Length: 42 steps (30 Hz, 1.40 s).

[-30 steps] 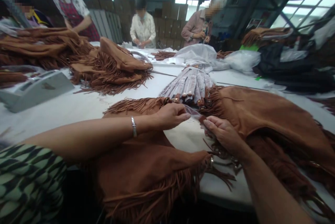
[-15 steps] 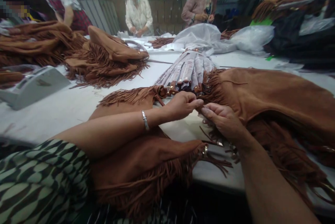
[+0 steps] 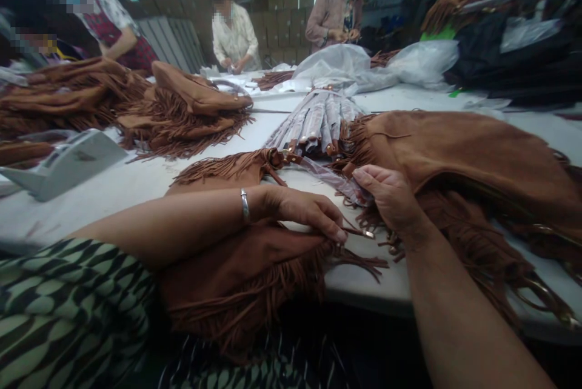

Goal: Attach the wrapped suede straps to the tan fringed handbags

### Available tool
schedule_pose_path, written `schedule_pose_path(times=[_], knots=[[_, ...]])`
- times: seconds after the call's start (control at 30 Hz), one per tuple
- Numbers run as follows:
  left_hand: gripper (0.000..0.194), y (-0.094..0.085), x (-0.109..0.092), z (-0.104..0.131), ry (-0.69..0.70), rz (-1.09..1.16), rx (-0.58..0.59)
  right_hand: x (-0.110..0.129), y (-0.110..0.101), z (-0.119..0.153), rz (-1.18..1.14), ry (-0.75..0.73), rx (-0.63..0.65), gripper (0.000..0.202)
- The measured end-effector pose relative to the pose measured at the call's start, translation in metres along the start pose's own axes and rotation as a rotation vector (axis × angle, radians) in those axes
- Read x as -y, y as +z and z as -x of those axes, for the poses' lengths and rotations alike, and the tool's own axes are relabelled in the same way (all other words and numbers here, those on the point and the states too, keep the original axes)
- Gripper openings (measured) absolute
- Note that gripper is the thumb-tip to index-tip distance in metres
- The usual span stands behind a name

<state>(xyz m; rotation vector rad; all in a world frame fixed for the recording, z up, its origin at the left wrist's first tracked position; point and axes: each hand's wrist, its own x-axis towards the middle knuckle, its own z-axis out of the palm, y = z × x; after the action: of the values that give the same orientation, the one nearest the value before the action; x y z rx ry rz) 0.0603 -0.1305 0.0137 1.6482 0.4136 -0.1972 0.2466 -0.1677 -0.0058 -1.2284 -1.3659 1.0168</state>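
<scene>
On the white tabletop (image 3: 113, 186) nearest me lies a brown suede fringed bag (image 3: 245, 256). My left hand (image 3: 304, 210) rests on it, its grip pinching a thin fringe strand by a small metal ring (image 3: 367, 234). Just right, my right hand (image 3: 386, 195) pinches a clear plastic-wrapped strap (image 3: 327, 174), beside a second brown suede fringed bag (image 3: 454, 152).

Bare forearms, a silver bangle (image 3: 244, 205) at the left wrist, green-and-black zigzag-patterned garment (image 3: 59, 310).
</scene>
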Motion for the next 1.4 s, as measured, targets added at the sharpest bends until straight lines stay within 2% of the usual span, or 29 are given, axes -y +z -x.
schedule_pose_path(times=[0.13, 0.23, 0.3, 0.37, 0.47, 0.6, 0.7, 0.87, 1.0, 1.1, 1.17, 1.2, 1.27, 1.37, 1.4], knots=[[0.021, 0.003, 0.005, 0.017, 0.011, 0.342, -0.154, -0.001, -0.002, 0.002, -0.051, -0.038, -0.01, 0.039], [0.017, 0.003, 0.015, 0.028, 0.134, 0.599, -0.328, -0.002, -0.001, 0.005, -0.104, -0.031, -0.021, 0.039], [0.014, 0.0, 0.024, 0.028, 0.203, 0.694, -0.417, -0.003, 0.002, 0.007, -0.063, -0.02, 0.008, 0.038], [0.013, -0.004, 0.032, 0.024, 0.229, 0.76, -0.439, -0.003, 0.007, 0.011, 0.06, -0.03, 0.045, 0.036], [0.011, -0.008, 0.04, 0.016, 0.236, 0.861, -0.414, -0.002, 0.018, 0.016, 0.251, -0.113, 0.058, 0.028], [0.01, -0.012, 0.041, 0.009, 0.213, 0.966, -0.36, -0.004, 0.031, 0.016, 0.292, -0.208, 0.049, 0.016], [0.01, -0.014, 0.037, 0.008, 0.193, 0.976, -0.354, -0.007, 0.033, 0.014, 0.229, -0.199, -0.009, 0.015], [0.015, -0.015, 0.031, 0.008, 0.182, 0.863, -0.434, -0.01, 0.029, 0.008, -0.038, -0.03, -0.198, 0.021], [0.012, -0.014, 0.027, 0.008, 0.196, 0.664, -0.521, -0.01, 0.026, 0.003, -0.223, 0.127, -0.137, 0.029], [0.028, -0.013, 0.021, 0.011, 0.32, 0.487, -0.687, -0.009, 0.025, 0.002, -0.296, 0.171, -0.122, 0.029], [0.038, -0.012, 0.017, 0.012, 0.404, 0.343, -0.73, -0.007, 0.025, 0.003, -0.325, 0.175, -0.099, 0.027], [0.039, -0.011, 0.016, 0.013, 0.413, 0.299, -0.705, -0.005, 0.026, 0.003, -0.342, 0.181, -0.082, 0.028], [0.031, -0.01, 0.015, 0.012, 0.378, 0.337, -0.553, -0.004, 0.026, 0.003, -0.384, 0.205, -0.049, 0.029], [0.024, -0.009, 0.019, 0.009, 0.299, 0.613, -0.218, -0.002, 0.025, 0.002, -0.448, 0.255, -0.018, 0.028], [0.025, -0.009, 0.021, 0.007, 0.275, 0.694, -0.146, -0.002, 0.024, 0.002, -0.462, 0.267, -0.015, 0.028]])
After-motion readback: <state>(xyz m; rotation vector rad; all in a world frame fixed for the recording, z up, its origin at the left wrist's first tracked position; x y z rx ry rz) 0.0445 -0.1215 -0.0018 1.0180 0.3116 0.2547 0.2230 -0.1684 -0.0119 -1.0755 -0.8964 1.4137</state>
